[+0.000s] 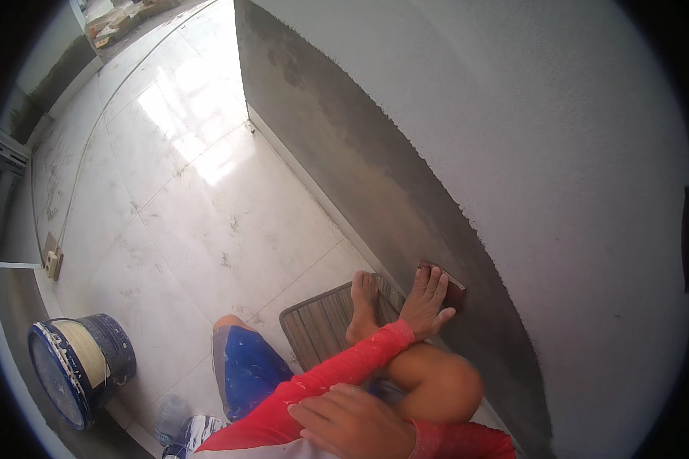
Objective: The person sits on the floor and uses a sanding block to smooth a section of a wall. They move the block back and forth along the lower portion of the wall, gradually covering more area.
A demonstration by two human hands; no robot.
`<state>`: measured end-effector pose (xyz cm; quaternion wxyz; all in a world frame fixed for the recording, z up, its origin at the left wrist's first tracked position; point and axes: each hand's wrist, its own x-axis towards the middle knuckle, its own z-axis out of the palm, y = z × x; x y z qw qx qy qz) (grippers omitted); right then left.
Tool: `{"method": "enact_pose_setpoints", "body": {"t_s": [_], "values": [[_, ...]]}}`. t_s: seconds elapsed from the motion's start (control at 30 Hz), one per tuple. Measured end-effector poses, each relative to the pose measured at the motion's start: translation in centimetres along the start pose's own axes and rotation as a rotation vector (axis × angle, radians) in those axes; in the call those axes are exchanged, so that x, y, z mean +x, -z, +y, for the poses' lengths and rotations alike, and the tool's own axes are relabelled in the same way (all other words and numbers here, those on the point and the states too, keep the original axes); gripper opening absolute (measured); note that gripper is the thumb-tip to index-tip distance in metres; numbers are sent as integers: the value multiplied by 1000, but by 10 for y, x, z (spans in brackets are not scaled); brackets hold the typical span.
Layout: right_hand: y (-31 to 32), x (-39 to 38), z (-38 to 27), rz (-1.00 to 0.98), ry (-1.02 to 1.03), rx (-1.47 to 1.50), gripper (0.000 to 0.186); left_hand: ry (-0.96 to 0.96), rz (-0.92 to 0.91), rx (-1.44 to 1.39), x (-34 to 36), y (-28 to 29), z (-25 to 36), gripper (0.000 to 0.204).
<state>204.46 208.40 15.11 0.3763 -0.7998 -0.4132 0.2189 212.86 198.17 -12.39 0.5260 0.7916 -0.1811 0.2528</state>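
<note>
My left hand (pixel 426 301) is pressed against the lower wall, its fingers laid over a reddish-brown sanding block (pixel 456 295). The block's right end shows beside the fingers, flat on the dark grey band (pixel 344 145) of the wall. My right hand (pixel 352 422) rests across my left forearm, with its fingers stretched out and nothing seen in them. Both arms wear red sleeves dusted with pale powder. One bare foot (pixel 364 302) stands on a striped brown mat (pixel 314 325) near the wall's base.
A blue paint bucket (pixel 115 344), smeared white, lies tipped at the left. Close by are a clear plastic item (pixel 172 417) and an electrical socket (pixel 53 264) with a cable along the floor. Smudged white tiles (pixel 199 252) cover the floor; the pale upper wall (pixel 566 153) rises at the right.
</note>
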Motion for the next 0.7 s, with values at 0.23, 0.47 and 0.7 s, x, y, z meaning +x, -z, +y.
{"method": "enact_pose_setpoints", "body": {"t_s": [0.23,0.47,0.7], "values": [[-7,-25,16,64,-63,-138,39,379,299,-272,143,82,-56,82],[-5,-13,-5,23,-31,32,37,267,102,-153,51,29,13,86],[-19,-38,8,98,-87,-139,41,487,444,-294,147,76,-59,91]]}}
